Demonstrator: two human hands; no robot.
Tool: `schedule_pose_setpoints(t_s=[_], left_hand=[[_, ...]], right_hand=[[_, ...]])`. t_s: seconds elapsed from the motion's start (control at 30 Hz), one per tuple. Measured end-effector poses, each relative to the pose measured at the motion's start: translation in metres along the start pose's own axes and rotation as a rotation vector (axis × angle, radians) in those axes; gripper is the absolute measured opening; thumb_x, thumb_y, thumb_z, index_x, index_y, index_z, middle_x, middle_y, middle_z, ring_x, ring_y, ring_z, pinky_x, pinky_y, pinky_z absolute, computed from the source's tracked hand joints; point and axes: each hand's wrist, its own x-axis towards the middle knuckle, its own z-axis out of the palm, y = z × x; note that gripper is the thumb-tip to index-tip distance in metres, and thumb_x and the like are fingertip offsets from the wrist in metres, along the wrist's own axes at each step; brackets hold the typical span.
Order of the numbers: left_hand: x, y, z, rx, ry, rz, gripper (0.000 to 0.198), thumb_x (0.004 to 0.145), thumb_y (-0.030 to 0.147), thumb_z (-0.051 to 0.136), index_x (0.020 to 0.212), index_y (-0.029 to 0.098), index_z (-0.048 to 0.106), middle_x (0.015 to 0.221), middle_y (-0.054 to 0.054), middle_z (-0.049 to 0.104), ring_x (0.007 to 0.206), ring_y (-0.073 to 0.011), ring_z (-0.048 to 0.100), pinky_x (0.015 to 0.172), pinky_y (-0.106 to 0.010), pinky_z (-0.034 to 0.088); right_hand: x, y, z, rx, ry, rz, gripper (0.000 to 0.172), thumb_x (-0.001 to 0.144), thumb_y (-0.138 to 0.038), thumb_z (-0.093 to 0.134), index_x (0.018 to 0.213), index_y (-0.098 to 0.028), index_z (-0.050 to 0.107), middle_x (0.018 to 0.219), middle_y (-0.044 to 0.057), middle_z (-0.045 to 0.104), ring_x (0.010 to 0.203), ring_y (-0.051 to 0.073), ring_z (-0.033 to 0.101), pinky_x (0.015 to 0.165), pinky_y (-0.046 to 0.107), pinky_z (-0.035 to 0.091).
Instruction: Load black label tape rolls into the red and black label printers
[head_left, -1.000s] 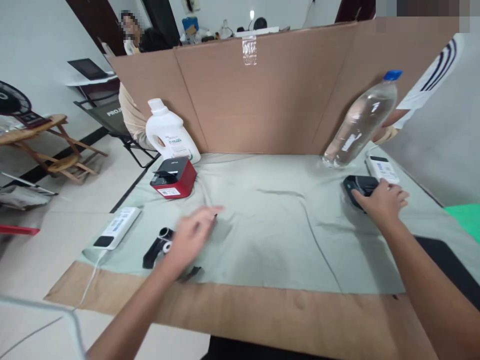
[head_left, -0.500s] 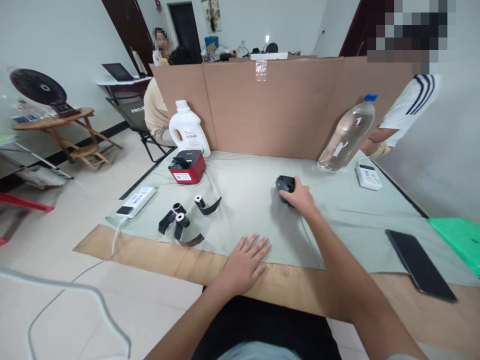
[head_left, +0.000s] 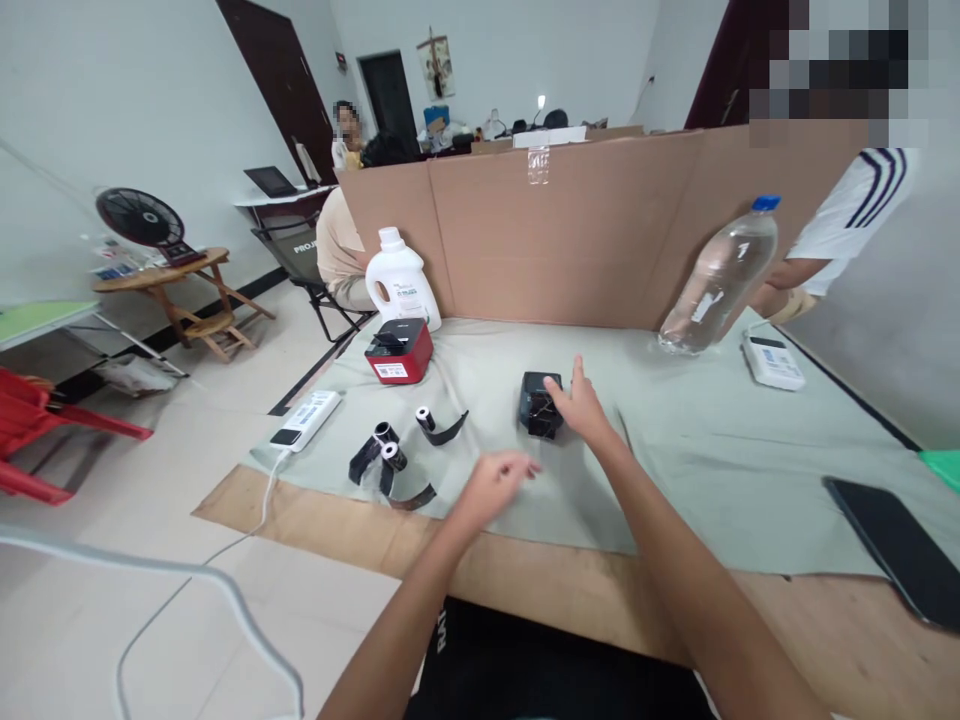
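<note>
My right hand (head_left: 579,405) lies on the grey-green cloth (head_left: 697,450) against the right side of a small black device (head_left: 537,404). Its thumb touches the device and its forefinger points up, so the fingers are apart. Hovering a little above the cloth near the front edge, my left hand (head_left: 493,482) has loosely bent fingers and holds nothing; it is slightly smeared. Left of it lie black label rolls (head_left: 386,458) with curling strips, and one more roll (head_left: 439,425).
A red label printer (head_left: 399,352) and a white detergent bottle (head_left: 405,282) stand at the back left, with a white power strip (head_left: 306,418) nearby. A clear bottle (head_left: 720,275) leans on the cardboard screen (head_left: 600,230). White device (head_left: 772,360) and black phone (head_left: 896,545) are right. Another person's sleeve (head_left: 855,210).
My right hand brought the black device from the far right to the middle of the cloth and has spread its fingers. My left hand drew back, lay flat, then lifted.
</note>
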Motion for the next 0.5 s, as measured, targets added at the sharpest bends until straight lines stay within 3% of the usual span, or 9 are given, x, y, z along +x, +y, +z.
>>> schedule_pose_setpoints(t_s=[0.07,0.13,0.2,0.27,0.5], left_hand=[[0.045,-0.007,-0.005,-0.078,0.323,-0.102,0.048,0.103,0.030,0.030,0.105,0.017,0.075,0.109,-0.010,0.076,0.104,-0.0198,0.069,0.092,-0.032,0.054],[0.086,-0.017,-0.002,-0.041,0.474,-0.171,0.040,0.098,0.021,0.038,0.117,0.017,0.072,0.125,-0.011,0.071,0.117,-0.0191,0.065,0.103,-0.032,0.049],[0.115,-0.028,0.005,0.076,0.454,-0.195,0.044,0.093,0.012,0.041,0.126,0.017,0.070,0.132,-0.012,0.068,0.124,-0.0191,0.061,0.110,-0.033,0.043],[0.128,-0.038,0.011,0.181,0.394,-0.198,0.050,0.090,0.007,0.041,0.131,0.020,0.067,0.132,-0.011,0.067,0.126,-0.0194,0.059,0.112,-0.034,0.041],[0.121,-0.057,0.013,0.327,0.306,-0.181,0.060,0.085,0.003,0.039,0.133,0.023,0.067,0.130,-0.008,0.070,0.123,-0.0227,0.058,0.111,-0.038,0.039]], right_hand=[[0.005,0.022,-0.003,0.144,-0.008,-0.067,0.091,0.090,-0.069,0.044,0.162,-0.017,0.024,0.146,0.023,0.054,0.136,0.036,0.051,0.113,0.055,0.037],[0.006,0.039,0.002,0.244,-0.005,-0.078,0.084,0.092,-0.067,0.042,0.159,-0.018,0.032,0.148,0.019,0.055,0.138,0.032,0.052,0.116,0.053,0.036],[0.003,0.049,0.009,0.281,0.005,-0.078,0.082,0.093,-0.066,0.041,0.157,-0.015,0.038,0.146,0.018,0.057,0.137,0.030,0.053,0.117,0.051,0.036],[-0.001,0.053,0.014,0.283,0.004,-0.083,0.081,0.093,-0.063,0.040,0.156,-0.012,0.038,0.145,0.018,0.059,0.136,0.029,0.055,0.118,0.051,0.036],[-0.005,0.048,0.012,0.237,-0.034,-0.037,0.076,0.094,-0.042,0.038,0.161,-0.008,0.026,0.148,0.016,0.056,0.141,0.027,0.050,0.121,0.049,0.033]])
